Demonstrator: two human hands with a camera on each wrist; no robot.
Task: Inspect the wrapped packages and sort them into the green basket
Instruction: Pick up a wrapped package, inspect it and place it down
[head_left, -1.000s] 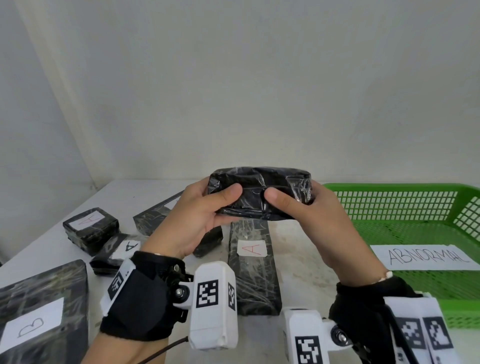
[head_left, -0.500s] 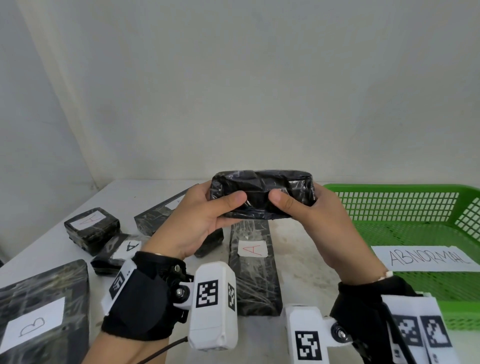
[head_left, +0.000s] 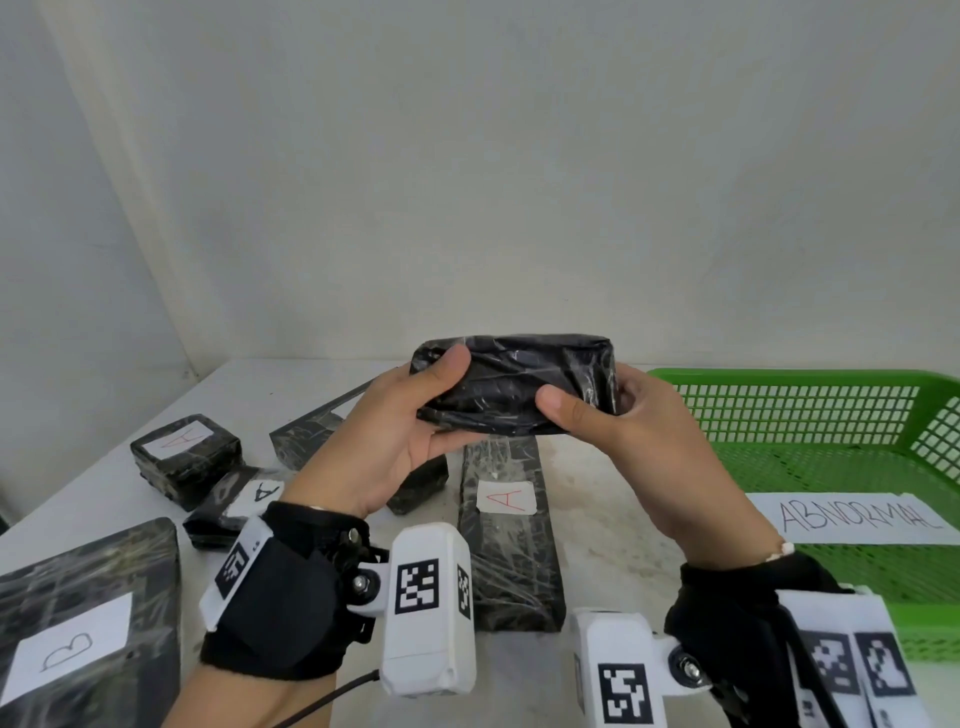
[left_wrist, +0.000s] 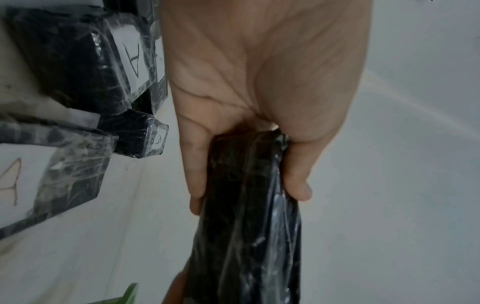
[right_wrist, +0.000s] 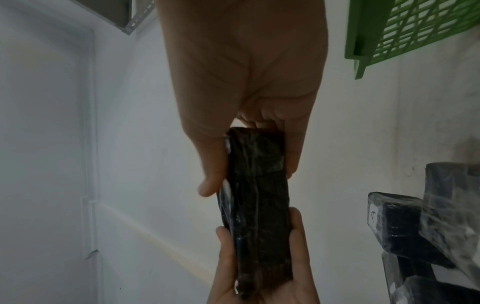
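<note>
- Plain pale wall behind a white worktop (head_left: 613, 525); green basket (head_left: 810, 379) at its right end, a paper sheet reading "ABNORMAL" (head_left: 857, 519) lying inside.
- Held package (head_left: 519, 384), black with clear wrap, is up in the air just left of the basket, long side level, not touching the worktop.
- Left hand (head_left: 400, 431) grasps its left end, thumb on the near face, fingers behind. Right hand (head_left: 639, 436) grasps the right end the same way.
- Against the frame half a second ago: left thumb sits further out toward the package's left corner; the right thumb has changed little. The package's place beside the basket is much the same.
- On the worktop left of the basket: long package labelled "A" (head_left: 509, 545) directly below the held one; small box labelled "A" (head_left: 184, 457) further left; flat packet labelled "A" (head_left: 234, 504) just in front of that box; large package labelled "B" (head_left: 88, 623) nearest, cut off by the frame edge.
- One more dark package (head_left: 306, 436) lies mostly behind the left hand; its label cannot be read.
- No label shows on the held package in any view; its far face is hidden.
- Both wrist views are dim; fingers behind the package are partly covered.
</note>
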